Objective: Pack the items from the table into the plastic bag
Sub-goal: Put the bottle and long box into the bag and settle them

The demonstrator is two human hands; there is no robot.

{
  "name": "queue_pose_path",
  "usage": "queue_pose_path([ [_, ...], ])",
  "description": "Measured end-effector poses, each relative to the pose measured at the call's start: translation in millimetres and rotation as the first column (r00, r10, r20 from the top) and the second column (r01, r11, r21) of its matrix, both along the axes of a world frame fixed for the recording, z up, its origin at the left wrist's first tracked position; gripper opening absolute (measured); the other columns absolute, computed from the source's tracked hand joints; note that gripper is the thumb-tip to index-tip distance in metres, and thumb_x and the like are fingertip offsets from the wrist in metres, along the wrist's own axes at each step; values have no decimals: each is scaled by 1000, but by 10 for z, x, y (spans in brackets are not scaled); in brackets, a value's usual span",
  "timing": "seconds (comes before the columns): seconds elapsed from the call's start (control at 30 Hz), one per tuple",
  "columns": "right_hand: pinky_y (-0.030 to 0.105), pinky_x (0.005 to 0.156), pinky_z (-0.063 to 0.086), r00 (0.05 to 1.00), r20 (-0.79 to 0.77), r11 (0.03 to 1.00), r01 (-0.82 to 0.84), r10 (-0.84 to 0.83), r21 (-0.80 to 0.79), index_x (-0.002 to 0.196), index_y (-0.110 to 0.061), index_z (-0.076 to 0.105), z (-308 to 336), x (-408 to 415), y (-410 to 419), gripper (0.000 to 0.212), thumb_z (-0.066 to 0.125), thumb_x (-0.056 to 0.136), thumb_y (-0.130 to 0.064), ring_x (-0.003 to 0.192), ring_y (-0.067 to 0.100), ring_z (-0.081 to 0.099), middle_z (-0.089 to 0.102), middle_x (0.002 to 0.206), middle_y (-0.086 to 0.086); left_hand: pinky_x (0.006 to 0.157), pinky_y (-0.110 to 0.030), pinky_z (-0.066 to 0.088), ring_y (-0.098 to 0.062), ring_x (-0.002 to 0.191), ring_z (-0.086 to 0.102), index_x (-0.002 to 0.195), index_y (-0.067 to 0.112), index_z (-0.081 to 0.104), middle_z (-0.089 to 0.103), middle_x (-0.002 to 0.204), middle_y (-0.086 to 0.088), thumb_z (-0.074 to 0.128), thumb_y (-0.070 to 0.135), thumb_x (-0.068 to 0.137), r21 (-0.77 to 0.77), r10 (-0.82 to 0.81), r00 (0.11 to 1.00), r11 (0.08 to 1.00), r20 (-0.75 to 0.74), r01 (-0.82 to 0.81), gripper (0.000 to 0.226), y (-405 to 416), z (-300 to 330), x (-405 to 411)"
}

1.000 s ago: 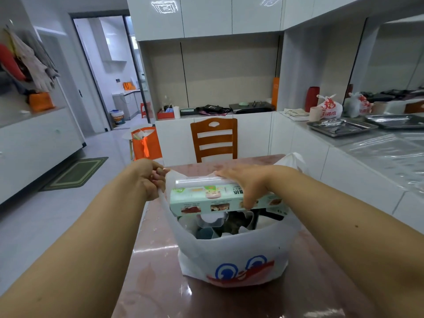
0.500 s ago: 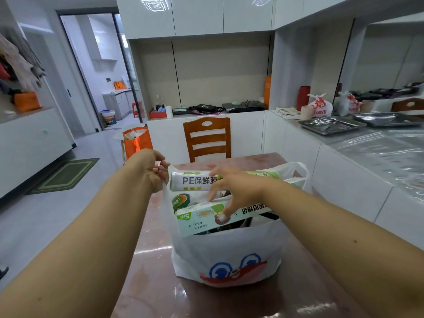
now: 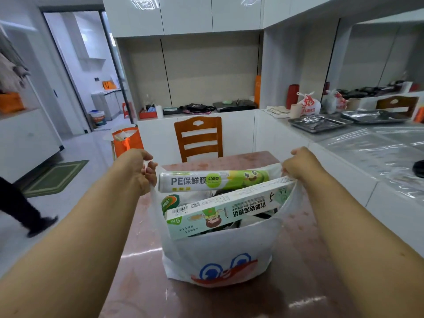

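Observation:
A white plastic bag (image 3: 220, 253) with a blue-eyed red cartoon print stands on the reddish glossy table (image 3: 146, 283). A cling film roll (image 3: 213, 180) lies across its open top at the back. In front of it a green-and-white foil box (image 3: 227, 208) rests tilted, its right end higher. Darker items below are mostly hidden. My left hand (image 3: 140, 168) is closed on the bag's left handle. My right hand (image 3: 298, 165) is closed on the right handle, and the mouth is stretched between them.
A wooden chair (image 3: 199, 138) stands at the table's far end. A white counter (image 3: 358, 145) with metal trays (image 3: 321, 123) runs along the right. An orange bag (image 3: 126, 141) sits on the floor at the left, and a person's leg (image 3: 23, 210) is at the left edge.
My right hand let go of the foil box, which now rests in the bag, and moved right to take the right handle. My left hand kept its hold on the left handle.

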State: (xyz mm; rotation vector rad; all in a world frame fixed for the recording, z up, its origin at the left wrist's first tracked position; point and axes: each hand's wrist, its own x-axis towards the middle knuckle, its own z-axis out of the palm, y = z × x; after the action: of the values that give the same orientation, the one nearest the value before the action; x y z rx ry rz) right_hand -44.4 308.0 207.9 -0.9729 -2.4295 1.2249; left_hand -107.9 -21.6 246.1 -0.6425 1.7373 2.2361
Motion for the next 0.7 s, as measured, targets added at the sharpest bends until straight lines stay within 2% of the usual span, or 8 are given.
queue_pose_path([
  [0.1,30,59,50,921,-369,846,-93,-128,-525,127,-9,44,150,-74,27,46,43,86,13,63,22,60,64,83,18,30,-12,31,-6,46,36,110,7,54,47,66,-2,53,13,83,-30,-16,999,999,-33,15,28,37,4,-56],
  [0.17,27,53,52,875,-461,737,-213,-149,-642,127,-13,40,308,-107,1,48,37,87,14,58,21,61,66,80,21,30,-11,29,-6,46,33,94,6,53,45,65,-1,53,10,82,-40,-39,997,999,-72,36,12,100,43,-89],
  [0.2,27,53,52,862,-492,724,-264,-119,-637,130,-12,37,379,-127,-30,50,36,87,13,59,21,62,66,82,23,30,-11,28,-6,46,31,86,7,52,44,64,-1,52,9,83,-55,-42,995,998,-94,37,4,140,78,-113],
  [0.27,28,57,53,836,-547,710,-358,-45,-606,139,-9,30,520,-162,-118,52,37,90,9,64,23,62,66,86,25,30,-11,27,-7,45,28,75,7,49,41,63,-2,51,8,84,-91,-41,991,995,-128,29,9,201,142,-197],
  [0.4,31,68,54,744,-662,720,-508,90,-473,147,-7,21,848,-303,-158,57,41,94,-4,74,25,63,64,97,27,30,-11,27,-7,45,28,78,6,51,41,67,-2,53,10,85,-109,-4,990,994,-140,-11,8,280,289,-428],
  [0.47,32,72,57,722,-680,744,-524,129,-415,145,-10,26,995,-375,-96,55,46,93,-9,76,26,66,65,98,26,31,-10,28,-8,47,27,80,6,53,40,68,-2,54,12,84,-134,-4,990,991,-141,-15,8,327,367,-557],
  [0.6,30,66,55,813,-555,777,-461,177,-429,132,-5,40,913,-504,27,49,50,89,-25,70,23,65,67,97,24,30,-10,30,-10,52,27,91,5,55,50,82,-6,55,14,86,-259,-58,994,965,-88,33,10,497,269,-661],
  [0.7,28,62,49,879,-455,803,-369,140,-467,137,-10,35,639,-593,159,56,51,88,-30,68,23,62,67,99,24,32,-15,30,-11,52,31,95,6,53,49,74,-7,55,11,87,-363,-100,992,930,-81,64,10,650,49,-720],
])
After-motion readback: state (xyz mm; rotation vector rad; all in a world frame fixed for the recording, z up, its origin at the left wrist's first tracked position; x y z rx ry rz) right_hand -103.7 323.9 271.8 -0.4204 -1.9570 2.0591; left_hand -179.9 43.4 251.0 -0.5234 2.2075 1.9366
